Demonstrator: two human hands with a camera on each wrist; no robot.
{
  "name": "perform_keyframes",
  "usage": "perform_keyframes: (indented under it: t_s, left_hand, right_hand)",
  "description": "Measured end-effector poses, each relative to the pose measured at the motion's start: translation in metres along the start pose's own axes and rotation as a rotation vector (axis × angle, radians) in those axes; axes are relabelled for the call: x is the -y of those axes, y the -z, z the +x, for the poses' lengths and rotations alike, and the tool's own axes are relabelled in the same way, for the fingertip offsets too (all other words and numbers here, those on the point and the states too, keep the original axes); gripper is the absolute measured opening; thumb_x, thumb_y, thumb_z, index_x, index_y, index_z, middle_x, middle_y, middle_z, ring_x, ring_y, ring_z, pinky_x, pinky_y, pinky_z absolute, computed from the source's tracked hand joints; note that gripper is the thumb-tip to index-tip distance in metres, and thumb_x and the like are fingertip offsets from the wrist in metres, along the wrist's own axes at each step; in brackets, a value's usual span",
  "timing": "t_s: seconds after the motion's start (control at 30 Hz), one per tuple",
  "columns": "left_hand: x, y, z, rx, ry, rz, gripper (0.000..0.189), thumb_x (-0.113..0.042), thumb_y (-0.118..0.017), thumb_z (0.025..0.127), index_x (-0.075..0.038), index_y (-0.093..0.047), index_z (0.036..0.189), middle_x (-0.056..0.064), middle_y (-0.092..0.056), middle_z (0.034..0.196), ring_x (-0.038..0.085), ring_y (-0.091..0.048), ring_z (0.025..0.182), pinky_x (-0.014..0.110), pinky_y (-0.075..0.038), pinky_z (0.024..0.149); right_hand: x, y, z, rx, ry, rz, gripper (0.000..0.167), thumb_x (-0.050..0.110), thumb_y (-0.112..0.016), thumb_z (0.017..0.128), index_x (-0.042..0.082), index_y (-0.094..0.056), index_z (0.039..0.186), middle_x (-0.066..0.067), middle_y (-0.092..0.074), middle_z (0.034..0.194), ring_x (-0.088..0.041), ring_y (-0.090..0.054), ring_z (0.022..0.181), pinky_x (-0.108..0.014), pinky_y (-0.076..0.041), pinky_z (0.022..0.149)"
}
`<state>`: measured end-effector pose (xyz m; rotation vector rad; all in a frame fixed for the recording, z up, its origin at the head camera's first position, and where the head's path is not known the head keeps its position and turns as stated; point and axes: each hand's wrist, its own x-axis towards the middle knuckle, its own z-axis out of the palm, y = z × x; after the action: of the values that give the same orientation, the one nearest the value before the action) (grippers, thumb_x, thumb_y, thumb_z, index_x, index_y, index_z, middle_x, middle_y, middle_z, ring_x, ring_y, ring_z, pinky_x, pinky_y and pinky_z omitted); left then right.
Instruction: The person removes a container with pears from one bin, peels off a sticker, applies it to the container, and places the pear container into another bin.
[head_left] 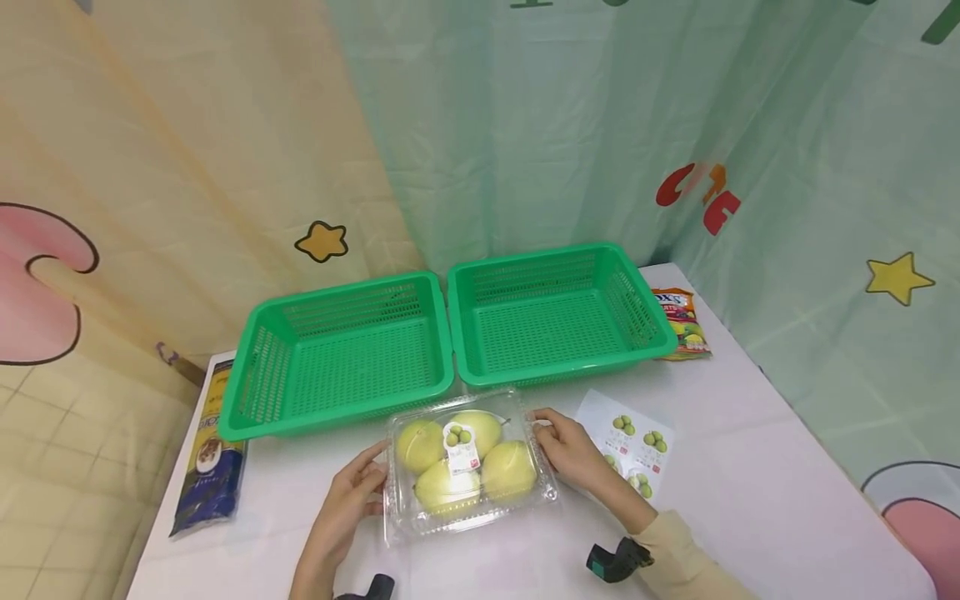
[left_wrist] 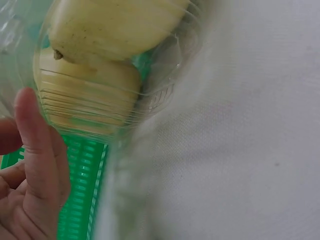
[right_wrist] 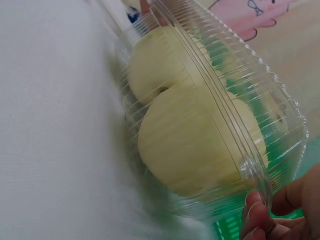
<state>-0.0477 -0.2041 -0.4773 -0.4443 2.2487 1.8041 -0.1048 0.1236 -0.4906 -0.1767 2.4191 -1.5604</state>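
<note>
A clear plastic clamshell box (head_left: 471,467) of pale yellow pears (right_wrist: 185,135) is between my two hands, in front of the baskets. A white label (head_left: 462,450) with a green fruit picture sits on its lid. At the box's left edge my left hand (head_left: 348,492) holds the rim; the left wrist view shows a finger (left_wrist: 34,135) along the ribbed side. My right hand (head_left: 572,450) pinches the opposite edge, with thumb and fingertips at the rim in the right wrist view. Beside that hand lies a sheet of fruit stickers (head_left: 630,442), partly hidden by the wrist.
Two green plastic baskets (head_left: 337,415) (head_left: 562,369) stand side by side at the back of the white table (head_left: 750,500). A blue and yellow packet (head_left: 210,467) lies by the left one. A colourful snack bag (head_left: 684,325) lies right of the other. Printed curtains (head_left: 540,125) hang behind.
</note>
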Motion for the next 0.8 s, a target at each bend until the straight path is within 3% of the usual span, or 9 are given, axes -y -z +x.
perform_keyframes:
  t_s: [0.23,0.8]
  left_hand:
    - [0.000,0.000,-0.001,0.005,-0.002,-0.004,0.058,-0.004,-0.054,0.094,-0.010,-0.043,0.151,0.001,-0.054,0.090,0.013,-0.055,0.084,0.027,-0.058,0.064]
    - [-0.005,0.000,-0.007,0.075,-0.040,-0.054,0.059,-0.005,-0.054,0.096,-0.009,-0.040,0.153,0.000,-0.053,0.092,0.011,-0.056,0.084,0.027,-0.056,0.063]
  right_hand:
    - [0.001,0.001,-0.002,0.009,0.017,0.001,0.037,0.011,-0.042,0.103,-0.002,-0.057,0.135,0.000,-0.054,0.058,-0.005,-0.043,0.044,-0.019,-0.037,0.044]
    - [0.007,0.005,-0.019,-0.059,0.010,-0.050,0.035,0.012,-0.046,0.104,-0.002,-0.059,0.133,0.001,-0.054,0.060,-0.005,-0.044,0.047,-0.020,-0.036,0.045]
